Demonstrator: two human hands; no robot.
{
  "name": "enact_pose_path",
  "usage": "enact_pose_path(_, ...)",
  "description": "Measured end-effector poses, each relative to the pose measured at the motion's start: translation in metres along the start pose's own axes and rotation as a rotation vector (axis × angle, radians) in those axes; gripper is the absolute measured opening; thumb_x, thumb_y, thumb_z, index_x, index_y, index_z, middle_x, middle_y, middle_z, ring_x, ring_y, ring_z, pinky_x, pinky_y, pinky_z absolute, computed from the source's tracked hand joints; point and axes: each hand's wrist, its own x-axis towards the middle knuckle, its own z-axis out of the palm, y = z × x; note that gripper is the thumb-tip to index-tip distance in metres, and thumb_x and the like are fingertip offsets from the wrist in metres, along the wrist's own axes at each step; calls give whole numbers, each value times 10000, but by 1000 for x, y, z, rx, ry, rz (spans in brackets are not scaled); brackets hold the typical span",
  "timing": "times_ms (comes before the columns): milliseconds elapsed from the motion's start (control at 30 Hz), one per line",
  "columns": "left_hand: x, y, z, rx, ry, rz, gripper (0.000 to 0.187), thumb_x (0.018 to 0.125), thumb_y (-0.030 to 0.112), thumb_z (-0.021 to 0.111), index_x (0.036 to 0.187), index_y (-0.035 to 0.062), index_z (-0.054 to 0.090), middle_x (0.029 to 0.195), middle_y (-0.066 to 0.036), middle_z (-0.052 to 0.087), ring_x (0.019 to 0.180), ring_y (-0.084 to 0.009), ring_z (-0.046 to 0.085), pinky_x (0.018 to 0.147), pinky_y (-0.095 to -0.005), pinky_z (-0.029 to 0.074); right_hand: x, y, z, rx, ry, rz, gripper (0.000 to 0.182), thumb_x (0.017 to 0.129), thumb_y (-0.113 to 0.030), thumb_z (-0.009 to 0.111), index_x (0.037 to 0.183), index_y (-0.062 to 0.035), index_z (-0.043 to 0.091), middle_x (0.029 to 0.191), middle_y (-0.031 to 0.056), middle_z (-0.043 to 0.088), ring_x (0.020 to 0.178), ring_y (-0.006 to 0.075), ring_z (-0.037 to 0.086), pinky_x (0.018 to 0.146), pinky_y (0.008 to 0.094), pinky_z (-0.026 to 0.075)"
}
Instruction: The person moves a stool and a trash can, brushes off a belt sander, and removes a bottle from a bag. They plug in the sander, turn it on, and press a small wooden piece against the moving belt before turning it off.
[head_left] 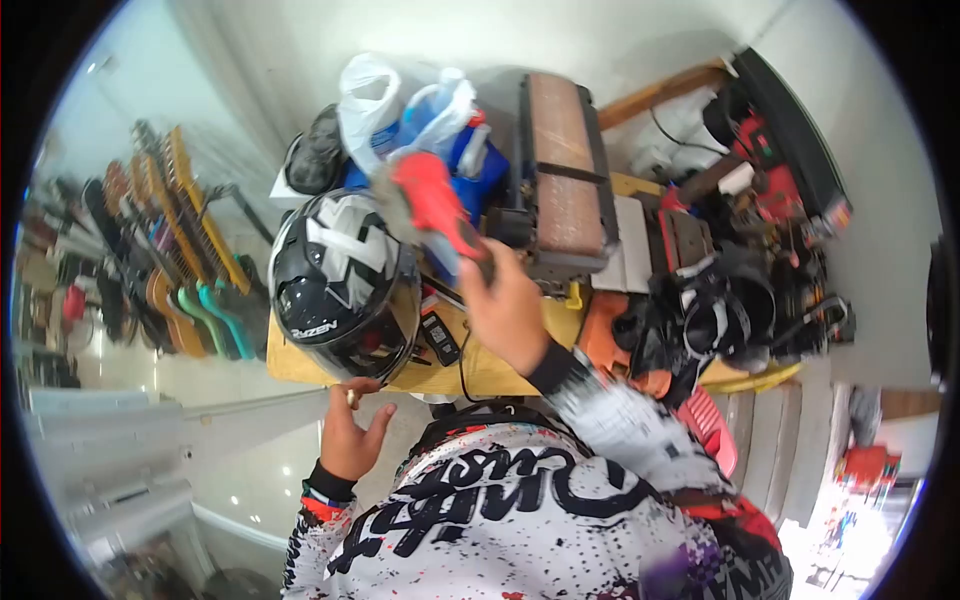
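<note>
The right hand (pixel 505 310) is closed around the dark end of a red brush (pixel 432 195). The brush runs up and leftward from the fist, its red body clear of the fingers and its pale bristles at the far end, facing the helmet (pixel 345 235). The helmet, black with white and grey marks, sits just left of the brush on the wooden table (pixel 288 362). Whether the bristles touch the shell cannot be told, as the brush head is blurred.

The left hand (pixel 345 440) is at the helmet's near edge, fingers bent and thumb held apart. Its fingertips are partly hidden there, so I cannot tell whether they grip the rim or only rest against it.

Between the helmet and the right forearm lies a small black device (pixel 440 338). Behind the helmet stand white plastic bags (pixel 368 100), their contents mostly covered, with blue items partly hidden by the brush. Right of these is a long case (pixel 565 125) with brown panels. Farther right, dark gear (pixel 735 310) is heaped too closely to sort out.

Guitars (pixel 185 225) line the left side, small and distorted toward the lens's dark border. The person's printed shirt (pixel 480 500) is cut off below.
</note>
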Motion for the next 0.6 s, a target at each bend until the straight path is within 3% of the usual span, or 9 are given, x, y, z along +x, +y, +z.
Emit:
enact_pose_path(100,0,-7,-10,-66,24,38,406,841,67,752,1161,2,511,1051,-139,641,900,-247,591,840,-339,462,41,-8,39,-81,-33,7,350,922,-305,621,1173,-65,579,987,236,671,900,404,650,729,460,516)
enact_pose_path(233,-5,-12,-24,-34,13,18,383,853,30,721,1162,-2,497,1054,-127,626,974,-233,609,888,-339,459,84,42,103,-28,28,-226,352,888,-268,661,1141,-38,583,957,214,665,869,424,614,776,492,473)
enact_pose_path(333,-7,-7,-26,-99,47,-31,351,868,28,704,1133,5,475,1101,-119,614,997,-220,604,914,-349,458,92,55,120,-262,-91,-168,337,864,-199,662,1138,-15,594,1013,186,638,979,397,575,853,472,452)
enact_pose_path(433,-5,-9,-25,-157,57,-7,346,872,30,703,1110,13,453,1126,-128,605,1017,-224,604,921,-356,459,70,56,108,-283,-72,-202,314,847,-170,660,1114,-11,611,1045,183,620,1004,390,568,869,471,455)
enact_pose_path(467,-2,-7,-29,-76,-21,22,321,932,18,633,1166,24,413,1189,-140,572,1114,-226,590,973,-368,463,57,53,97,-269,-45,-249,306,838,-160,660,1102,-10,619,1060,185,612,1010,387,567,880,469,457)
enact_pose_path(567,11,7,-19,-159,-31,30,298,950,25,611,1172,23,412,1190,-139,569,1101,-220,592,965,-358,466,-11,41,30,-74,-88,-336,246,842,-140,651,1070,-49,628,1049,137,608,963,348,593,852,448,473)
enact_pose_path(600,15,1,-10,-161,-47,44,285,960,24,594,1176,18,409,1180,-131,570,1088,-209,593,949,-335,470,-39,47,7,-72,-138,-261,238,849,-141,646,1070,-54,635,1008,129,620,943,344,603,857,450,476)
